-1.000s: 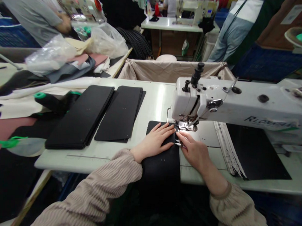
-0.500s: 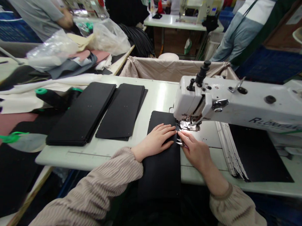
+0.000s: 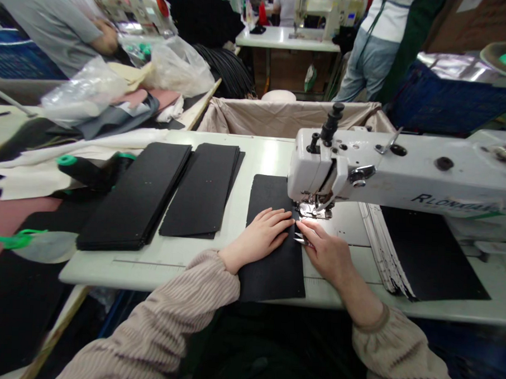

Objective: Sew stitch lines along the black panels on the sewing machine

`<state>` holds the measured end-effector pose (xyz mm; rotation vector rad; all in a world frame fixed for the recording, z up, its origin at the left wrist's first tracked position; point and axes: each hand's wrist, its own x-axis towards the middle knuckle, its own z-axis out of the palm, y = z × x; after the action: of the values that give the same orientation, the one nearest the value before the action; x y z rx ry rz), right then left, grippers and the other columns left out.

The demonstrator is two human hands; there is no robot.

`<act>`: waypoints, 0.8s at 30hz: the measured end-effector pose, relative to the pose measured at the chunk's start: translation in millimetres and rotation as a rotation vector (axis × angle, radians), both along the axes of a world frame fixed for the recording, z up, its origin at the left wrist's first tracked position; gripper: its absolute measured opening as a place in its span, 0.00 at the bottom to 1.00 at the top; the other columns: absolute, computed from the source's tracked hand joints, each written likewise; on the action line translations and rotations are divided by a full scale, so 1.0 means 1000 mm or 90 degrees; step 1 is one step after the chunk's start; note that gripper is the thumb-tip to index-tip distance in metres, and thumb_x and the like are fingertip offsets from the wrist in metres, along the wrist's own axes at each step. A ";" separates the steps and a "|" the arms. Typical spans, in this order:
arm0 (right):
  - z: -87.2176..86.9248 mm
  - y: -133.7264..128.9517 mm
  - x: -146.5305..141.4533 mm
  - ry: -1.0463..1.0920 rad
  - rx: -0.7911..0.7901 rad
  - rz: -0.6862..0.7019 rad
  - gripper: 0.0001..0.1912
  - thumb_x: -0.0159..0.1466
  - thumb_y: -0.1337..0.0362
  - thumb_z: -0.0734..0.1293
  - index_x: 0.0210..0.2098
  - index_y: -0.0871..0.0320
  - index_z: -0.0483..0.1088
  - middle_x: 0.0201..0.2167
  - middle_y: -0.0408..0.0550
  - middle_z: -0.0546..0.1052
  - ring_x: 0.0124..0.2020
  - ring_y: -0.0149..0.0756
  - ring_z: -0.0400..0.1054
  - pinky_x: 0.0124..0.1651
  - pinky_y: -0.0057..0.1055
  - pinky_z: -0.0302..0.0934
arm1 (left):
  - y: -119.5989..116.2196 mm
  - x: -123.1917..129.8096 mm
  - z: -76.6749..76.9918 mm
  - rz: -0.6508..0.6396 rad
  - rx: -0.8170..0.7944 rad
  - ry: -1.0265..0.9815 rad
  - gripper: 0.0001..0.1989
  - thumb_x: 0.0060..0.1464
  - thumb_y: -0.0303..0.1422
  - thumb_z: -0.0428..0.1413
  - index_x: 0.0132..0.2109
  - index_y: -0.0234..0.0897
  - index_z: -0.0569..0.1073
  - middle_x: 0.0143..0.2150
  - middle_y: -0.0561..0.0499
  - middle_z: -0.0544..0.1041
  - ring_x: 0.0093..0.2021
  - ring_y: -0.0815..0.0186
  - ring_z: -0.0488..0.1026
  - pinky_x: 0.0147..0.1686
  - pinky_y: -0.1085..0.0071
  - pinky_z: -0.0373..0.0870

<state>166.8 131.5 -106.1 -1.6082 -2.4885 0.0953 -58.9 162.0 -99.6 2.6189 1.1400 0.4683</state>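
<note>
My left hand (image 3: pixel 262 236) lies flat on a black panel (image 3: pixel 270 274), its fingers stretched toward the presser foot (image 3: pixel 314 210) of a white sewing machine (image 3: pixel 388 167). Small metal snips (image 3: pixel 303 240) are held in my right hand (image 3: pixel 326 249), whose fingertips touch the panel's right edge just in front of the foot. The panel's near edge rests at the table's front edge. Left of it are two stacks of black panels, a thick one (image 3: pixel 135 195) and a thinner one (image 3: pixel 205 190). Another stack with whitish edges (image 3: pixel 430 253) sits right of the needle area.
Green-topped thread cones (image 3: pixel 84 170), plastic bags (image 3: pixel 90 87) and fabric scraps (image 3: pixel 122 108) crowd the left side. Behind the pale tabletop (image 3: pixel 149 271) hangs a cloth-lined bin (image 3: pixel 281 117). One person (image 3: pixel 54 24) is at the back left, another (image 3: pixel 374 49) stands at the back right.
The black panel has slid away from me under my left hand, so its near end no longer hangs over the table edge. My hands keep nearly the same position. The standing person appears further left.
</note>
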 end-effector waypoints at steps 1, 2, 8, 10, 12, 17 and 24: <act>0.000 0.000 0.000 0.001 0.001 0.000 0.26 0.69 0.62 0.57 0.66 0.46 0.60 0.64 0.44 0.67 0.45 0.37 0.74 0.38 0.30 0.68 | 0.000 0.000 0.000 0.000 0.002 0.003 0.19 0.68 0.35 0.46 0.63 0.43 0.65 0.66 0.48 0.65 0.68 0.59 0.58 0.68 0.54 0.51; 0.000 0.000 0.000 0.002 0.000 0.000 0.25 0.69 0.62 0.57 0.66 0.46 0.60 0.64 0.44 0.67 0.45 0.37 0.74 0.37 0.30 0.68 | 0.000 0.000 -0.001 0.001 0.004 0.005 0.19 0.68 0.35 0.46 0.63 0.43 0.65 0.66 0.48 0.65 0.68 0.59 0.58 0.68 0.54 0.51; 0.001 -0.001 0.000 0.006 -0.004 0.002 0.26 0.69 0.62 0.58 0.66 0.46 0.60 0.64 0.42 0.66 0.44 0.36 0.74 0.37 0.31 0.68 | 0.000 0.000 -0.002 0.005 0.011 0.001 0.19 0.68 0.36 0.47 0.63 0.43 0.65 0.66 0.47 0.64 0.68 0.59 0.58 0.68 0.54 0.51; 0.002 -0.001 0.000 0.008 -0.006 0.001 0.25 0.69 0.62 0.57 0.65 0.46 0.60 0.64 0.43 0.67 0.44 0.36 0.74 0.37 0.31 0.68 | 0.000 0.000 -0.001 0.006 0.010 0.000 0.20 0.68 0.36 0.47 0.64 0.43 0.65 0.66 0.47 0.64 0.68 0.59 0.58 0.68 0.53 0.51; 0.002 -0.001 0.000 0.008 -0.007 0.002 0.25 0.69 0.62 0.57 0.65 0.47 0.61 0.64 0.44 0.67 0.44 0.36 0.74 0.37 0.31 0.68 | -0.001 0.000 -0.001 0.007 0.011 0.000 0.20 0.68 0.35 0.47 0.64 0.43 0.65 0.66 0.47 0.64 0.68 0.58 0.58 0.68 0.53 0.51; 0.001 -0.001 0.000 0.005 -0.002 0.007 0.25 0.69 0.63 0.57 0.65 0.47 0.60 0.64 0.43 0.67 0.46 0.36 0.74 0.38 0.31 0.69 | -0.001 0.000 0.000 0.009 0.019 0.002 0.19 0.68 0.34 0.47 0.63 0.42 0.66 0.66 0.47 0.65 0.67 0.58 0.59 0.68 0.53 0.53; -0.003 -0.001 0.001 0.005 0.011 0.006 0.26 0.68 0.64 0.58 0.65 0.48 0.61 0.64 0.43 0.67 0.45 0.37 0.74 0.37 0.31 0.68 | -0.001 -0.001 -0.005 0.010 0.026 -0.015 0.20 0.66 0.33 0.49 0.63 0.42 0.65 0.66 0.47 0.65 0.67 0.58 0.59 0.67 0.52 0.53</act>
<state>167.8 130.5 -108.8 -1.5861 -2.4840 0.0809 -59.9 160.8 -104.2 2.6340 1.1568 0.5293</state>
